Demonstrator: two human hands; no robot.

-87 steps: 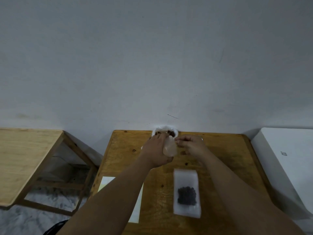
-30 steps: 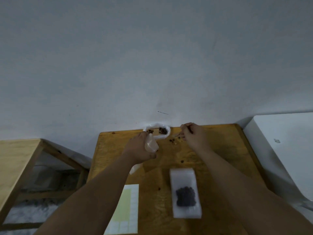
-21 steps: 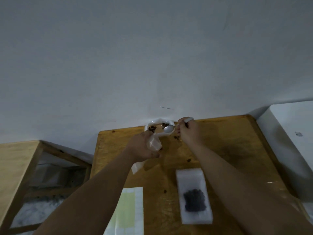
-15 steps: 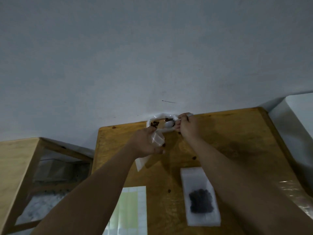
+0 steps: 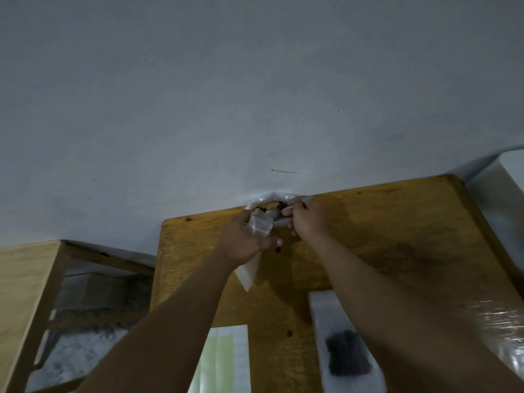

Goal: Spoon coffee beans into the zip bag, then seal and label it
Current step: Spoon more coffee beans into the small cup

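Observation:
My left hand (image 5: 241,239) grips a clear zip bag (image 5: 259,226) near its mouth; the bag's lower end hangs down below the palm. My right hand (image 5: 307,219) pinches a white spoon (image 5: 279,219) whose bowl sits at the bag's mouth. Just behind both hands, at the table's far edge against the wall, is a white bowl (image 5: 262,198) holding dark coffee beans (image 5: 280,205). A second zip bag (image 5: 344,344) with a dark clump of beans lies flat near me on the right.
The wooden table (image 5: 382,228) carries a label sheet (image 5: 224,361) at its near left and a few stray beans (image 5: 289,333). Clear plastic (image 5: 499,321) lies at the right edge. Another wooden table (image 5: 25,285) stands left, a white box (image 5: 510,177) at the right.
My right hand moved from the table beside the bowl, into the bowl with the spoon, then brought the spoon to the bag's mouth. My left hand kept holding the bag.

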